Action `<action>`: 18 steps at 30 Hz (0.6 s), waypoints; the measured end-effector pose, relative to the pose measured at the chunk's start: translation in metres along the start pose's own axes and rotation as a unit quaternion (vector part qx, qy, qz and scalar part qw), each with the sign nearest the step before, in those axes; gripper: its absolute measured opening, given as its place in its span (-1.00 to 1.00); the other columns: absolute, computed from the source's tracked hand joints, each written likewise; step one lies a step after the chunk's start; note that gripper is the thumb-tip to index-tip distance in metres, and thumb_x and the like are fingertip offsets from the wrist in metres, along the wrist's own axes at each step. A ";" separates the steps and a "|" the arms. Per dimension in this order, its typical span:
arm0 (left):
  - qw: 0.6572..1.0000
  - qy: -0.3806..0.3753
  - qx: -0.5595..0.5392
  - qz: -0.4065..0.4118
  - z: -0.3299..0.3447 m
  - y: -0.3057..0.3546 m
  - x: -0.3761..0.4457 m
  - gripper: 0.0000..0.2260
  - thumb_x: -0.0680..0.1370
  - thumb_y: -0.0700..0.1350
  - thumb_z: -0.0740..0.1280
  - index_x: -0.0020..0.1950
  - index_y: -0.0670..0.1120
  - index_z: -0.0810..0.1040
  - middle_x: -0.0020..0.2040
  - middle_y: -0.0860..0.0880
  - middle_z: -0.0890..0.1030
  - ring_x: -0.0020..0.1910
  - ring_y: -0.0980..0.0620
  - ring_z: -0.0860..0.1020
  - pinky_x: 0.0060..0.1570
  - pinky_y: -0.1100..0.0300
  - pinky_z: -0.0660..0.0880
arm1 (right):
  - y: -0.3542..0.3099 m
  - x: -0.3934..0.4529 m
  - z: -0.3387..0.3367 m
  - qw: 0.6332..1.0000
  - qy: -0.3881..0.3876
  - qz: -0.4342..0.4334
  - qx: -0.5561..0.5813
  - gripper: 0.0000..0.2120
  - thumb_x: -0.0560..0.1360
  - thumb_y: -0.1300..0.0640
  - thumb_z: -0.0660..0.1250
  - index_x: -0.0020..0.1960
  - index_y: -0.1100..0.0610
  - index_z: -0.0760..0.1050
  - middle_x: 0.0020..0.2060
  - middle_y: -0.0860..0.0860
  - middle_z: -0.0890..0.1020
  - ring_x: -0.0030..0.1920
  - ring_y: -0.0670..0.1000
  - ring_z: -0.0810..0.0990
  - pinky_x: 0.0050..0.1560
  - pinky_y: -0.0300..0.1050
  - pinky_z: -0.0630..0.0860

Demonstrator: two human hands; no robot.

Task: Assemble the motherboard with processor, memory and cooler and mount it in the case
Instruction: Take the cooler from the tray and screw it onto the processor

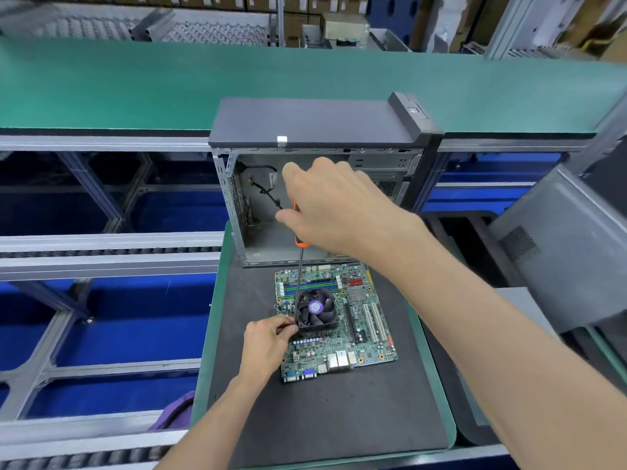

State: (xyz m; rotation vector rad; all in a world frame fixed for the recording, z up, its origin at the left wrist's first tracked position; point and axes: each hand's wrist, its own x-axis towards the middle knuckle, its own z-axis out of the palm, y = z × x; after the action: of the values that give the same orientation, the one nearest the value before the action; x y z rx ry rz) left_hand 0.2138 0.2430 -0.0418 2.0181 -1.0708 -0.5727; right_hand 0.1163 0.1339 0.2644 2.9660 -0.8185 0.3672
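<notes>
Motherboard under right hand gripping screwdriver; left hand pinches its tip.

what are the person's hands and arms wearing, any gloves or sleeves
Nothing shows on them. The left hand and right hand are bare, with no gloves, rings or watch in view. Both forearms are bare to the frame edge; no sleeves show.

I count one green motherboard, one black finned fan cooler, one orange-handled screwdriver, one open grey metal case, and my two hands.
</notes>
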 end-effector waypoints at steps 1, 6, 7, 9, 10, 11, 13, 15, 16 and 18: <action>1.000 0.001 0.002 0.001 -0.001 0.000 0.000 -0.96 0.47 -0.14 0.52 -0.10 -0.09 0.75 -0.19 0.11 0.73 -0.18 0.17 0.66 0.00 0.17 0.57 | 0.000 -0.001 -0.001 1.000 -0.004 -0.003 0.007 -0.74 0.53 -0.03 0.29 -0.03 0.12 0.29 -0.29 0.01 0.29 -0.20 0.21 0.37 -0.21 0.03 0.29; 1.000 0.003 0.005 0.008 -0.002 0.002 0.002 -0.97 0.48 -0.13 0.52 -0.15 -0.07 0.75 -0.24 0.14 0.71 -0.23 0.20 0.64 -0.05 0.15 0.57 | -0.001 -0.001 -0.007 0.994 -0.058 -0.022 0.087 -0.74 0.34 0.14 0.28 0.01 0.12 0.37 -0.08 0.04 0.46 -0.08 0.21 0.47 -0.09 0.09 0.48; 1.000 0.004 0.007 0.009 -0.002 0.002 0.002 -0.97 0.48 -0.12 0.52 -0.14 -0.07 0.75 -0.24 0.14 0.71 -0.23 0.20 0.64 -0.05 0.16 0.57 | -0.002 0.000 -0.008 0.993 -0.066 -0.021 0.092 -0.74 0.33 0.16 0.27 0.01 0.12 0.37 -0.08 0.04 0.46 -0.07 0.22 0.48 -0.06 0.11 0.50; 1.000 0.008 0.007 0.006 -0.001 0.002 0.002 -0.96 0.47 -0.11 0.53 -0.12 -0.06 0.74 -0.23 0.13 0.71 -0.24 0.22 0.64 -0.06 0.20 0.57 | -0.004 0.002 -0.006 0.993 -0.074 -0.017 0.093 -0.73 0.32 0.17 0.27 0.02 0.13 0.38 -0.08 0.05 0.47 -0.07 0.22 0.49 -0.04 0.14 0.51; 1.000 0.010 0.006 0.003 -0.001 0.002 0.003 -0.96 0.47 -0.11 0.53 -0.11 -0.06 0.74 -0.24 0.13 0.71 -0.24 0.24 0.64 -0.06 0.24 0.57 | -0.004 0.003 -0.005 0.993 -0.074 -0.018 0.091 -0.73 0.33 0.17 0.28 0.02 0.13 0.38 -0.08 0.05 0.46 -0.07 0.22 0.49 -0.05 0.14 0.51; 1.000 0.010 0.006 0.001 -0.001 0.002 0.003 -0.95 0.47 -0.11 0.53 -0.11 -0.06 0.74 -0.24 0.14 0.71 -0.24 0.24 0.63 -0.07 0.26 0.56 | -0.004 0.003 -0.004 0.994 -0.070 -0.020 0.087 -0.73 0.34 0.17 0.28 0.02 0.13 0.38 -0.09 0.05 0.46 -0.08 0.22 0.49 -0.07 0.13 0.50; 1.000 0.005 0.008 0.001 -0.002 0.002 0.004 -0.96 0.47 -0.11 0.53 -0.11 -0.06 0.74 -0.25 0.14 0.70 -0.25 0.23 0.63 -0.08 0.24 0.56 | -0.004 0.005 -0.001 0.996 -0.048 -0.023 0.066 -0.77 0.38 0.16 0.30 0.01 0.14 0.37 -0.12 0.06 0.46 -0.14 0.21 0.46 -0.26 0.04 0.43; 1.000 -0.003 0.011 0.002 -0.003 0.003 0.005 -0.96 0.47 -0.11 0.52 -0.11 -0.06 0.74 -0.25 0.14 0.70 -0.26 0.22 0.63 -0.09 0.23 0.56 | -0.004 0.006 -0.001 0.999 -0.026 -0.019 0.041 -0.82 0.43 0.15 0.29 -0.02 0.14 0.34 -0.21 0.05 0.40 -0.25 0.17 0.38 -0.42 -0.08 0.19; 1.000 -0.006 0.011 0.002 -0.004 0.003 0.005 -0.96 0.47 -0.11 0.52 -0.11 -0.06 0.74 -0.25 0.14 0.70 -0.26 0.23 0.62 -0.09 0.23 0.56 | -0.004 0.006 -0.002 0.999 -0.021 -0.015 0.037 -0.84 0.44 0.14 0.28 -0.03 0.13 0.33 -0.24 0.03 0.37 -0.28 0.16 0.35 -0.43 -0.10 0.14; 1.000 -0.013 0.010 0.000 -0.005 0.003 0.005 -0.96 0.47 -0.10 0.53 -0.11 -0.05 0.74 -0.25 0.16 0.69 -0.25 0.24 0.62 -0.08 0.23 0.56 | -0.003 0.007 0.000 0.999 -0.016 -0.010 0.048 -0.84 0.45 0.14 0.27 -0.04 0.13 0.33 -0.22 0.05 0.41 -0.26 0.20 0.40 -0.40 -0.06 0.26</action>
State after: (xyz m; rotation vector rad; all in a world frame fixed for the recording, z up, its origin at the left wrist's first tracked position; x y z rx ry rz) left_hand 0.2188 0.2395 -0.0362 2.0340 -1.0961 -0.5928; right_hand 0.1236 0.1328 0.2657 3.0733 -0.7962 0.3686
